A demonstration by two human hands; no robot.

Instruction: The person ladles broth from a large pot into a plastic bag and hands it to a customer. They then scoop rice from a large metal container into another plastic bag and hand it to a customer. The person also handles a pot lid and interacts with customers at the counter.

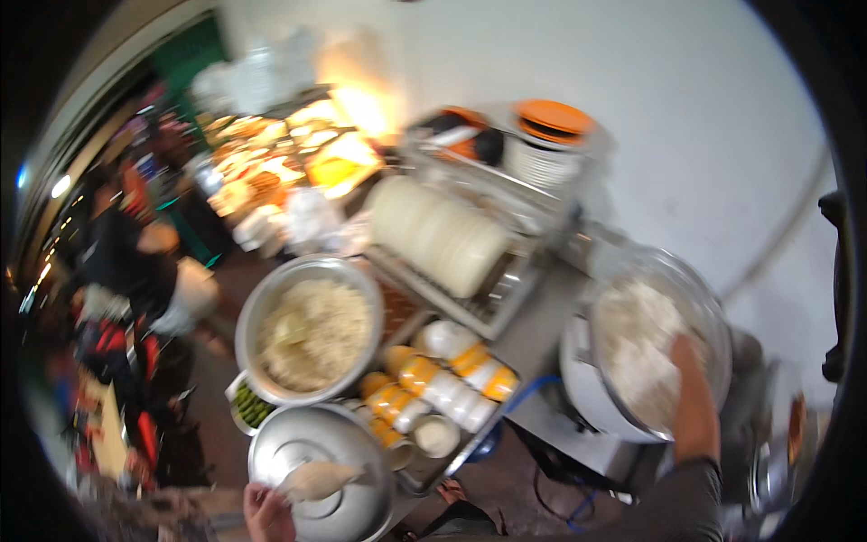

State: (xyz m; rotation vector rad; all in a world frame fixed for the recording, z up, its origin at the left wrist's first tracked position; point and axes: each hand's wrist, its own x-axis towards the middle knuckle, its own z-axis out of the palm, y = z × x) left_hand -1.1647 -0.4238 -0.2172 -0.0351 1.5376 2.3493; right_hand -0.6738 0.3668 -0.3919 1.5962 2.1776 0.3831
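Note:
My right hand (684, 349) reaches into a large white pot, probably a rice cooker (579, 386), at the white rice-like food (637, 339). Blur hides its fingertips and anything in them. My left hand (267, 511) is at the lower edge of a domed metal lid (284, 447). Beside its fingers a beige, blurred object (322, 481) lies over the lid; whether I hold it cannot be told. Above the lid stands a round metal pot (244, 332) of pale rice, with a small white dish of green pieces (250, 406) to its lower left.
A tray (467, 457) holds orange-and-white cups (420, 379). Behind it, a rack (491, 325) carries a row of pale plates (437, 234). Orange lids (555, 118) top a white stack by the wall. Brightly lit food (257, 162) stands farther back. A person in dark clothing (129, 251) is at left.

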